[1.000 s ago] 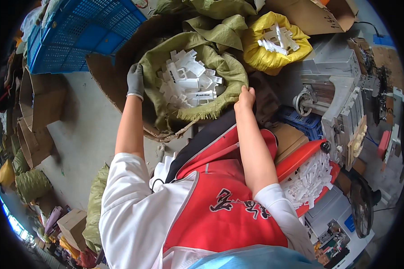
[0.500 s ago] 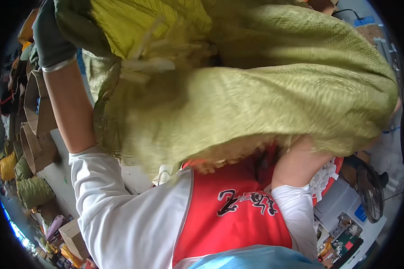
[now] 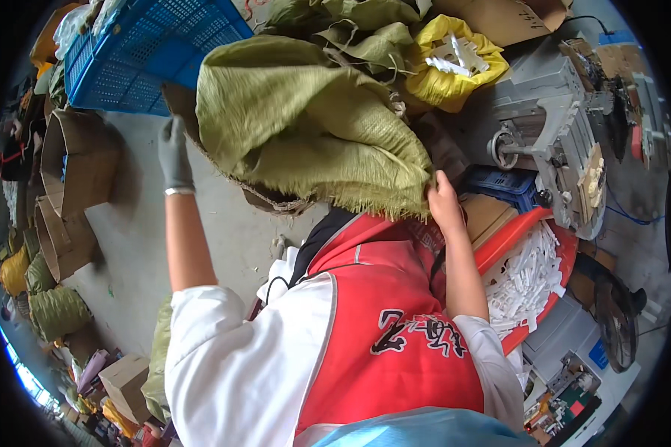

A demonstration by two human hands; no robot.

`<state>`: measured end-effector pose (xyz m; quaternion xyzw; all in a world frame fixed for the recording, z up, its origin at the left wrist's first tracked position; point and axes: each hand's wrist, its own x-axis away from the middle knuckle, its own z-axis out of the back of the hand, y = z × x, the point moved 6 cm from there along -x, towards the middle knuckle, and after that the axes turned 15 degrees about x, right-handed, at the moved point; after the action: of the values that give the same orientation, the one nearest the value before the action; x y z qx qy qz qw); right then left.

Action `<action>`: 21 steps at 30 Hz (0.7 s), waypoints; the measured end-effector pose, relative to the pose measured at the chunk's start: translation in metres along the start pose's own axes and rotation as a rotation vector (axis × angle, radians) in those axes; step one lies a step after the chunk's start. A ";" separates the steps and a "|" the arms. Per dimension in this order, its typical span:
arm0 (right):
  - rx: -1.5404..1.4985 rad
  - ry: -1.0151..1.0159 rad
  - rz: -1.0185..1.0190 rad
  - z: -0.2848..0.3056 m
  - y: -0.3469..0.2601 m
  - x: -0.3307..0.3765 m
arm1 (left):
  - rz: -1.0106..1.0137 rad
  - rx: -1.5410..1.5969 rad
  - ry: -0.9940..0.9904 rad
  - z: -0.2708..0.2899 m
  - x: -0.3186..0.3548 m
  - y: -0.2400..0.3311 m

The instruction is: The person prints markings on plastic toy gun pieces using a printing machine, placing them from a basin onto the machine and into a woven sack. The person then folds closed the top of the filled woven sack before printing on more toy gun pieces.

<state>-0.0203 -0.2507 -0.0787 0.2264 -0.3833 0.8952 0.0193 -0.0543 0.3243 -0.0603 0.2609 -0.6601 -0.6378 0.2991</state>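
Holding right hand, head view: the right hand [image 3: 445, 203], near 3 o'clock, has its fingers closed on the frayed hem of the green woven sack [image 3: 313, 127].
Gloved left hand: the left hand [image 3: 174, 156], at 10 o'clock, is near the cardboard container [image 3: 183, 112]. It seems to hold nothing; how far its fingers are open, I cannot tell.
Sack place: at 12 o'clock, over the container.
Sack progress: I judge the cloth is already drawn across; its hem is neither tied nor tucked yet.
Hidden: the sack's inside and most of the container lie under cloth.
Hard to see: the right fingertips, behind the hem.
Cut off: other green sacks [image 3: 373, 9], at the top edge.
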 end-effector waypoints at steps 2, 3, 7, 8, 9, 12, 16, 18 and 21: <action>0.422 -0.068 -0.113 0.007 0.006 0.008 | 0.040 -0.012 0.066 0.008 0.043 -0.033; 0.415 0.050 0.027 0.016 -0.008 0.008 | 0.059 0.027 0.079 0.008 0.062 -0.046; 0.300 0.318 0.464 0.023 -0.064 -0.030 | 0.166 0.153 0.050 -0.018 0.118 -0.090; 0.175 0.201 0.390 0.010 -0.067 -0.056 | 0.155 0.135 -0.022 -0.029 0.121 -0.097; 0.032 0.119 0.434 -0.003 -0.078 -0.080 | 0.080 0.129 -0.113 -0.039 0.121 -0.098; 0.105 0.082 0.363 -0.031 -0.105 -0.154 | 0.029 -0.003 -0.132 -0.059 0.105 -0.116; 0.459 -0.283 0.510 -0.065 -0.123 -0.156 | 0.050 -0.272 -0.088 -0.057 0.099 -0.133; 0.915 -0.522 0.667 -0.081 -0.113 -0.110 | 0.018 -0.259 -0.101 -0.053 0.100 -0.136; 0.823 -1.046 0.623 -0.068 -0.093 -0.046 | 0.241 -0.077 -0.136 -0.047 0.096 -0.150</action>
<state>0.0140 -0.1312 -0.0766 0.4934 -0.0220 0.7058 -0.5079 -0.0914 0.2153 -0.2035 0.1241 -0.6805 -0.6383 0.3378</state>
